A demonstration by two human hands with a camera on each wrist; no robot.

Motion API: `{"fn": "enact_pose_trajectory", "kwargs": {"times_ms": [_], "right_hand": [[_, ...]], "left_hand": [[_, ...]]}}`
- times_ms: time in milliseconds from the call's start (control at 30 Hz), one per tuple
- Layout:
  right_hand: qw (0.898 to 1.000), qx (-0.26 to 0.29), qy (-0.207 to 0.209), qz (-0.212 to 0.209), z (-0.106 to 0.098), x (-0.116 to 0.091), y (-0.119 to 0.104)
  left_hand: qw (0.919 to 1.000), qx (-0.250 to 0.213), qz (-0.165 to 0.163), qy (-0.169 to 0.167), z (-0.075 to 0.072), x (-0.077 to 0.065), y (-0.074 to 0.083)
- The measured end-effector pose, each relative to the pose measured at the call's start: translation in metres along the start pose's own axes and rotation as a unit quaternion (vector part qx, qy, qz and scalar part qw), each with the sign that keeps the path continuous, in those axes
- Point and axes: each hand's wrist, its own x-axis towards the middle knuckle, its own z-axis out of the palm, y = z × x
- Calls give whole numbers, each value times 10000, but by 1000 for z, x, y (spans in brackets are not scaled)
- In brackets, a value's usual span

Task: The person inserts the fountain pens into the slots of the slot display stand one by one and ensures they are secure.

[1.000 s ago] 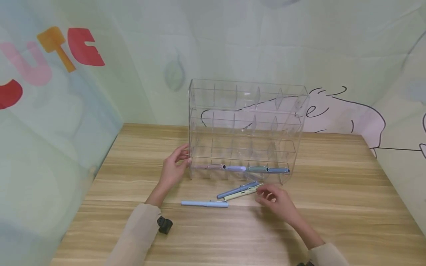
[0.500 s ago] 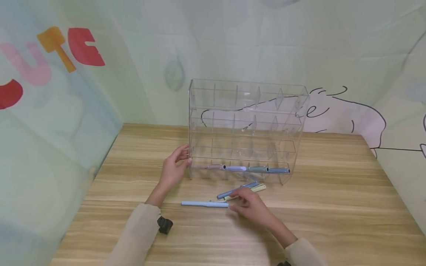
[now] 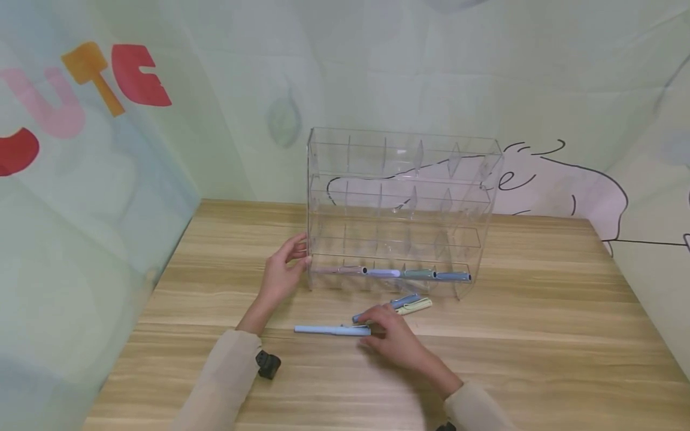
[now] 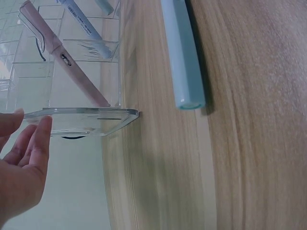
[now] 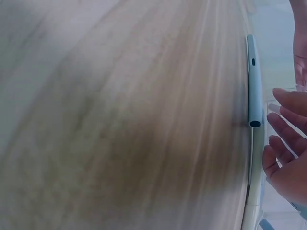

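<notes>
A clear acrylic pen rack (image 3: 401, 236) stands on the table, with several pens lying along its bottom tier. My left hand (image 3: 281, 272) holds the rack's left side panel (image 4: 86, 112) between thumb and fingers. On the table in front lies a light blue pen (image 3: 329, 330). My right hand (image 3: 396, 338) hovers at that pen's cap end, thumb and fingers parted around it; in the right wrist view the hand (image 5: 290, 143) appears apart from the pen (image 5: 255, 86). Behind the right fingers lie a darker blue pen (image 3: 404, 300) and a pale green pen (image 3: 415, 306), partly covered.
The rack's bottom tier carries a pinkish pen (image 3: 350, 270), a lavender pen (image 3: 384, 273), a dark green pen (image 3: 419, 275) and a blue pen (image 3: 453, 276). A printed cloth backdrop (image 3: 232, 120) rises behind the wooden table (image 3: 539, 335).
My right hand has moved left from the pale green pen's end to the light blue pen's cap end. The left hand stays on the rack, and the pens have not visibly moved.
</notes>
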Motion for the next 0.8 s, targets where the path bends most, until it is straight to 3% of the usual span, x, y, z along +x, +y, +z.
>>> {"fn": "enact_pose_trajectory", "kwargs": {"times_ms": [800], "right_hand": [[9994, -336, -15, 87, 14, 3, 0]], "left_hand": [[9998, -162, 102, 59, 0, 0, -2]]}}
